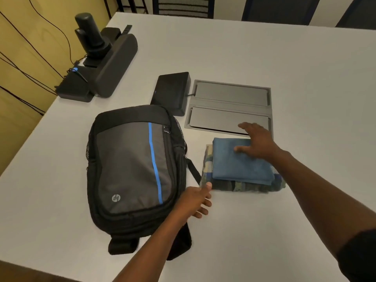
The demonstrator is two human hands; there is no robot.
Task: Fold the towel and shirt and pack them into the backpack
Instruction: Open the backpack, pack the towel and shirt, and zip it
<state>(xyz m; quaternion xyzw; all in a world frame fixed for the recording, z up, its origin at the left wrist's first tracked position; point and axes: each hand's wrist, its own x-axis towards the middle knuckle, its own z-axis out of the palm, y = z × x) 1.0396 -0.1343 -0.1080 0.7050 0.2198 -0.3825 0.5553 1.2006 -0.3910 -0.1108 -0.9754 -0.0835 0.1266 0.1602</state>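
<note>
A folded blue terry towel point(242, 161) lies stacked on a folded green-and-blue plaid shirt point(240, 187) on the white desk point(264, 231), just beside the black and grey fabric backpack point(132, 165), which lies flat and looks zipped shut. The right hand point(257, 142) is spread wide over the towel's far edge, holding nothing; the left hand point(196, 201) is open at the shirt's near corner. Both cloths are likely light, soft and floppy, so the stack would best be lifted from underneath at opposite sides to keep the folds.
</note>
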